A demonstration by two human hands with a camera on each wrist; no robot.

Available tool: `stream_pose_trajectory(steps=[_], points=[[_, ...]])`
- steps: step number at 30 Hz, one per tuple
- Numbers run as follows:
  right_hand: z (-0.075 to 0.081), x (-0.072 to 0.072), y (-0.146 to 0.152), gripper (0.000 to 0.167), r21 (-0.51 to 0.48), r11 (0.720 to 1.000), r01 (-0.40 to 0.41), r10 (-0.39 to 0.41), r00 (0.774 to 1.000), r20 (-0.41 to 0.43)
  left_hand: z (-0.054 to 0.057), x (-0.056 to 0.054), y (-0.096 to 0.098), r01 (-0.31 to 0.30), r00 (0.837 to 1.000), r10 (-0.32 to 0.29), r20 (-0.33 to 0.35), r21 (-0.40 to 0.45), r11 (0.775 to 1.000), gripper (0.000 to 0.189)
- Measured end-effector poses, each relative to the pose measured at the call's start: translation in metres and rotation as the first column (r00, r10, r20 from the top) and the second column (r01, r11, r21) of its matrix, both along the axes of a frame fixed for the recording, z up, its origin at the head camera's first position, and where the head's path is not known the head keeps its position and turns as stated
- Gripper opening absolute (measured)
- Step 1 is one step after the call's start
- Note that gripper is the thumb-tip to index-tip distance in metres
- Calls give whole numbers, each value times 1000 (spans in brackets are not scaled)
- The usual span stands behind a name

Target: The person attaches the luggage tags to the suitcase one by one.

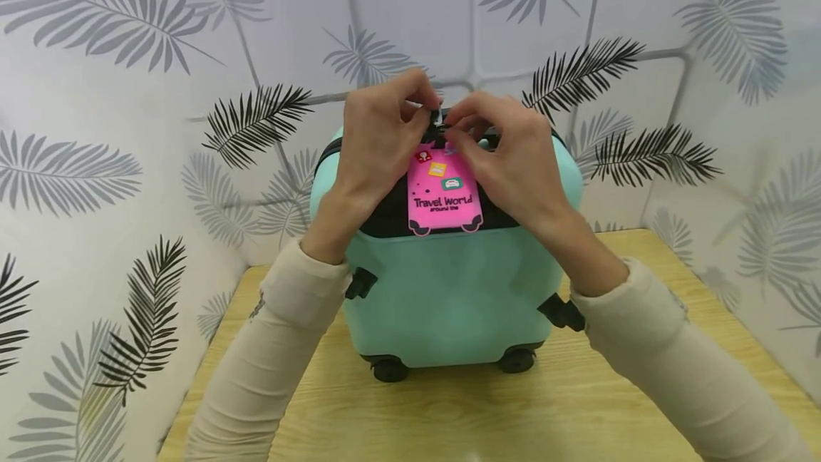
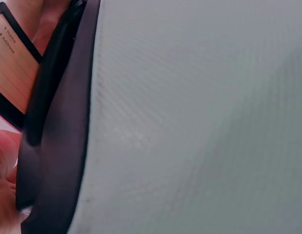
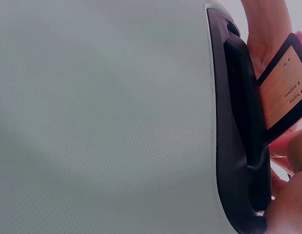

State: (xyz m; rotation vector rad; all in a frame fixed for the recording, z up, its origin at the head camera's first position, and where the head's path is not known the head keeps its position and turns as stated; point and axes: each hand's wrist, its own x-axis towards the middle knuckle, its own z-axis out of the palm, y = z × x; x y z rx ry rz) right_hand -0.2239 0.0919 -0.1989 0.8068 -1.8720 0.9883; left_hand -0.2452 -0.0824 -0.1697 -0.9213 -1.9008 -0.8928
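Tag [image 1: 444,194], left grip [image 1: 382,137], right grip [image 1: 514,152] pinching strap [image 1: 439,136]

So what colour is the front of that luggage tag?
The luggage tag has a bright pink front, seen best in the head view.

Cream sleeves [image 1: 250,376] with thick cuffs [image 1: 304,284]

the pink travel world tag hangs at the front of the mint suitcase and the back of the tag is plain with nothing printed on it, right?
Not quite: the back of the pink tag isn't plain. The right wrist view shows a card there printed with Name, Address and Tel. The tag does hang at the front of the mint suitcase.
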Motion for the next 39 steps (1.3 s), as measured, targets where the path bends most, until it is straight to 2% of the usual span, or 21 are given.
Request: stream_pose_trajectory(steps=[4,9,22,31,39], points=[[0,0,0,6,-12,1000,-10,10,1000,0,1,1,2,-61,998,60,-17,-44,997,21],[1,1,0,5,-6,1000,-7,7,1000,-1,1,2,3,-103,994,99,-38,-89,991,20],[2,0,-2,6,-14,1000,4,-4,1000,8,-1,5,3,-94,996,92,-22,-131,987,22],[2,-1,-4,6,-20,1000,7,-7,1000,5,-4,5,2,-92,995,87,-44,-142,986,23],[2,-3,-6,5,-27,998,48,-46,998,50,-5,10,-1,-60,998,62,15,-132,989,16]])
